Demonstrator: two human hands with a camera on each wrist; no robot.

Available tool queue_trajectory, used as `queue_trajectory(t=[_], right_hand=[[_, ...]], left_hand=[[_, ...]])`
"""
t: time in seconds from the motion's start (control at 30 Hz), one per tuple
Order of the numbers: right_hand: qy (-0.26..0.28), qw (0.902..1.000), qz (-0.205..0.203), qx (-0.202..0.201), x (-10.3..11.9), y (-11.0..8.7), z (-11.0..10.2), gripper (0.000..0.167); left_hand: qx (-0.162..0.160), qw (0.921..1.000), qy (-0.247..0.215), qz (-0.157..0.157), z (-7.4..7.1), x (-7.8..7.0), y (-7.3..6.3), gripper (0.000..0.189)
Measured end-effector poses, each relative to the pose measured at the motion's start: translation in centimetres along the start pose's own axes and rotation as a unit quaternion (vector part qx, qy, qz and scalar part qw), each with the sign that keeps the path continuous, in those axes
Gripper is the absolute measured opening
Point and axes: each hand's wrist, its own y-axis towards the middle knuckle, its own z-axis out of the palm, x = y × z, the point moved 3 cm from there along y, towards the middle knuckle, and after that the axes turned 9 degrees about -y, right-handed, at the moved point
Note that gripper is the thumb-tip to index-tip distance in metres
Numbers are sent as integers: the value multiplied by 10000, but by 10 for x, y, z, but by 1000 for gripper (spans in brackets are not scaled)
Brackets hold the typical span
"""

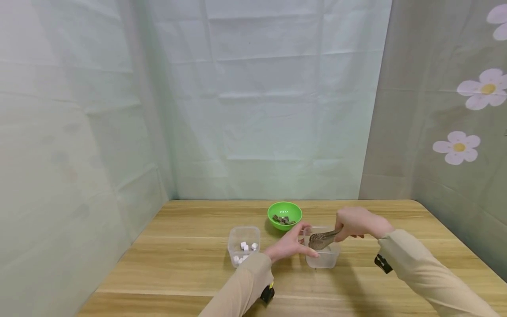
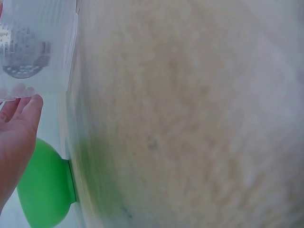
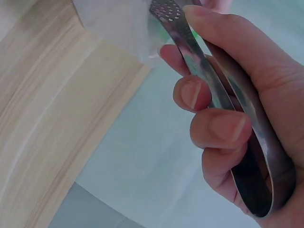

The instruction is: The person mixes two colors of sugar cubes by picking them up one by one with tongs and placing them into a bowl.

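My right hand grips metal tongs with perforated heads. The tong heads point down into a clear plastic container on the right of the table. In the left wrist view, the tong head shows blurred through the container's wall. My left hand holds that container from its left side, thumb at the near rim and fingers round the far side. Left fingertips meet its wall. Whether anything sits between the tong heads I cannot tell.
A green bowl with several dark brown cubes stands behind my left hand. To the left, another clear container holds several white cubes. The wooden table ends at hanging cloth behind.
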Motion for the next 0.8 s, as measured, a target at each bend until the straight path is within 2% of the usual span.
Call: queue_trajectory(t=[0.3, 0.67, 0.8], right_hand=[[760, 9948, -630, -266, -18, -17, -12, 32], [1125, 9904, -748, -287, -29, -25, -12, 23], [953, 9923, -723, -311, -27, -24, -11, 26]], left_hand=[[15, 9999, 136, 67, 0, -2, 0, 85], [25, 9996, 276, 39, 0, -1, -1, 87], [54, 9994, 326, 66, 0, 0, -1, 85]])
